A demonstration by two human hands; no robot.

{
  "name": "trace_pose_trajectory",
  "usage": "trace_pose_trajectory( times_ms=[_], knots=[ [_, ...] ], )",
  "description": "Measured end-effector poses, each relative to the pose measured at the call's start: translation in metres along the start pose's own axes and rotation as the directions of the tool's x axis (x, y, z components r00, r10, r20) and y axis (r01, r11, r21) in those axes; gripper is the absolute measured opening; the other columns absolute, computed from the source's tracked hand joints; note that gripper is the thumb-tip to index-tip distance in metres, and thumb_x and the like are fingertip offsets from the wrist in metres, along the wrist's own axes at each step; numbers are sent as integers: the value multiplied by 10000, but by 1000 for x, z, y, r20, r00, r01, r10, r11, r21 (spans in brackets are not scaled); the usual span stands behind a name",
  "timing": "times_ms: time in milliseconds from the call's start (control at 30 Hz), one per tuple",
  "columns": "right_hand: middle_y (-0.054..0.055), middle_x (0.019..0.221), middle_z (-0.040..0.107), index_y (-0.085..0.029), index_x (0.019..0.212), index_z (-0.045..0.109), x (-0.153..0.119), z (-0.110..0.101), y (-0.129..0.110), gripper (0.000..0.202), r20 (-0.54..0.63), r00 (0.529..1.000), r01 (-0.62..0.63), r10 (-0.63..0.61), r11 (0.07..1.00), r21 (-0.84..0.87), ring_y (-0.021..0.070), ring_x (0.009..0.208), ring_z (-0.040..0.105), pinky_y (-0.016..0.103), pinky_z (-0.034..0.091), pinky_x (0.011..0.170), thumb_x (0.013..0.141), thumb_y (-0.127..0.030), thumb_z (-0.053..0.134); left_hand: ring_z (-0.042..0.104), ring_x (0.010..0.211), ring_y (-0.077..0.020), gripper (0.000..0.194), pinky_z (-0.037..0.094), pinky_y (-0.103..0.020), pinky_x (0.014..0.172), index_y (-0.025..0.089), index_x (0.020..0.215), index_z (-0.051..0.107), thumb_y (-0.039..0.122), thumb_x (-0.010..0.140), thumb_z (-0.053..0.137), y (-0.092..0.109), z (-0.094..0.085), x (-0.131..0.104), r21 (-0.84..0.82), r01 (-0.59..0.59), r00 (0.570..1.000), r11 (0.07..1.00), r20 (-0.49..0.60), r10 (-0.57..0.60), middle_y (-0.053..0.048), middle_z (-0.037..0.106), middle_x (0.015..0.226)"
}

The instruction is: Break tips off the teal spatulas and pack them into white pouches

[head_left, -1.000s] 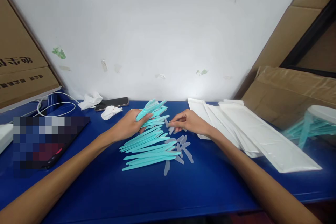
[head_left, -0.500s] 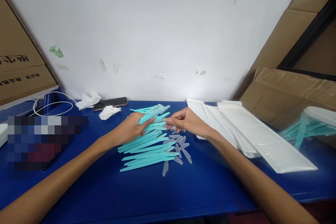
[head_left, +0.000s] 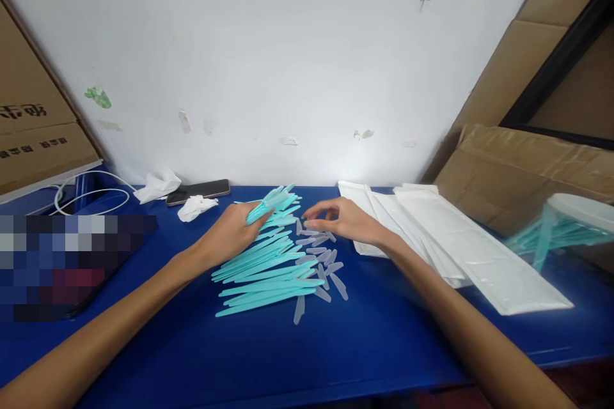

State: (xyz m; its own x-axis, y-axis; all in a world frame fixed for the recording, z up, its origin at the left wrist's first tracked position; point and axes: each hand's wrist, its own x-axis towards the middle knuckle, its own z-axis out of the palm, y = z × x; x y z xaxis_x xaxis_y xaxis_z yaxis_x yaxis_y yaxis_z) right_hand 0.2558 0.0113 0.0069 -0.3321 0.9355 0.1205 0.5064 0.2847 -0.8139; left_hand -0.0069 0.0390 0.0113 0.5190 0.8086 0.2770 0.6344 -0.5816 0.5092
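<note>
My left hand [head_left: 233, 230] is closed round a bunch of teal eyebrow razors [head_left: 268, 202], their tips pointing up to the right. Beneath it, a row of more slim teal razors [head_left: 261, 268] lies spread on the blue table. Clear blade covers [head_left: 330, 259] are scattered along the row's right side. Just above the upper ones hovers my right hand [head_left: 336, 217], thumb and forefinger apart, with nothing visible between them.
White padded envelopes [head_left: 446, 230] lie fanned out on the right, beside a clear tub [head_left: 570, 223] of teal razors. At the back left are a phone [head_left: 204, 190], crumpled tissues [head_left: 196, 206] and a white cable [head_left: 96, 212]. Cardboard boxes [head_left: 522, 172] flank the table [head_left: 307, 358].
My right hand's fingers have parted and moved off the razors. My left hand, with its bunch, has shifted slightly left, away from the right hand.
</note>
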Motion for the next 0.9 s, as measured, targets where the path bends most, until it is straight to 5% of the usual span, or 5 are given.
trace_pose_trajectory(
  times_ms=[100, 267, 400, 733, 900],
  knots=[
    [78, 1062, 753, -245, 1126, 741, -2, 8, -9, 424, 32, 999, 2, -5, 997, 77, 203, 891, 676, 298, 523, 688, 839, -550, 676, 498, 518, -143, 369, 357, -259, 558, 208, 799, 568, 452, 995, 373, 5, 6, -3, 28, -30, 1000, 999, -4, 30, 26, 590, 615],
    [88, 940, 769, -174, 964, 771, -1, 28, -13, 412, 83, 996, -38, 10, 939, 341, 150, 725, 680, 204, 449, 495, 811, -551, 708, 553, 610, -175, 253, 369, -269, 601, 199, 1002, 625, 335, 967, 416, 4, 11, -5, 103, -52, 998, 993, -28, 56, -30, 679, 774],
    [86, 923, 771, -159, 916, 771, 2, 34, -9, 434, 41, 999, -50, 36, 904, 424, 141, 775, 706, 221, 539, 643, 837, -573, 669, 573, 588, -194, 286, 363, -278, 585, 180, 1096, 619, 345, 958, 431, 3, 14, -6, 164, -33, 997, 986, -69, 45, -43, 673, 721],
    [74, 826, 767, -151, 864, 787, 3, 38, -14, 377, -37, 996, -48, 76, 864, 502, 159, 757, 719, 289, 591, 740, 761, -513, 769, 623, 551, -204, 257, 318, -260, 513, 228, 873, 521, 418, 991, 394, 8, 14, -6, 208, 68, 988, 976, -148, -38, 16, 571, 593],
    [44, 814, 769, -167, 897, 792, 4, 22, -13, 310, -106, 989, -32, 104, 846, 532, 131, 761, 710, 261, 576, 777, 764, -447, 787, 570, 534, -223, 184, 279, -282, 521, 233, 904, 512, 379, 971, 423, 4, 8, -5, 252, 97, 982, 963, -181, -51, 17, 527, 586]
  ],
)
